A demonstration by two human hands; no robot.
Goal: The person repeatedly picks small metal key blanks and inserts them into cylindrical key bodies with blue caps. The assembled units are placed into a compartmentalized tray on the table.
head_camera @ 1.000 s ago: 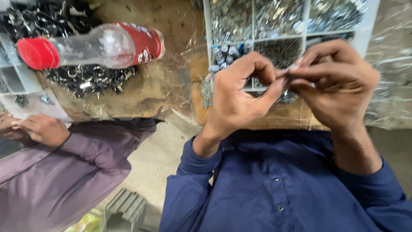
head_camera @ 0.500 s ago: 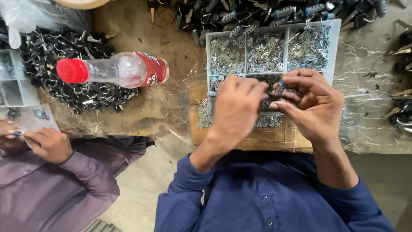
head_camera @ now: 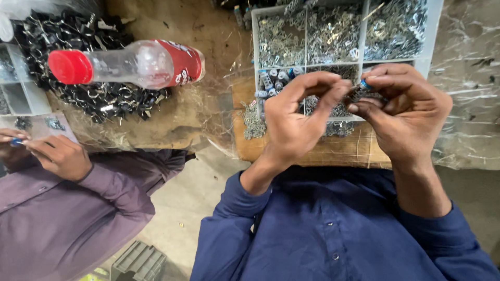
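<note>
- My left hand is raised over the front edge of the worktop, thumb and forefinger pinched together at the tips, meeting my right hand.
- My right hand is curled, its fingertips gripping a small part with a blue end; the part sits between both hands, and the left fingertips touch it too.
- I cannot make out the part's shape beyond the blue tip and a dark metal bit; it is too small.
- Just behind the hands lies a grey compartment tray, its back cells full of small silvery metal pieces; a front left cell holds little blue-and-silver cylinders.
- Some loose silvery pieces lie on the worktop just left of the tray.
- Well to the left, a clear plastic bottle with a red cap lies on its side on a heap of black metal clips.
- At the far left, another person in a purple sleeve has a hand by a second small tray, holding something blue.
</note>
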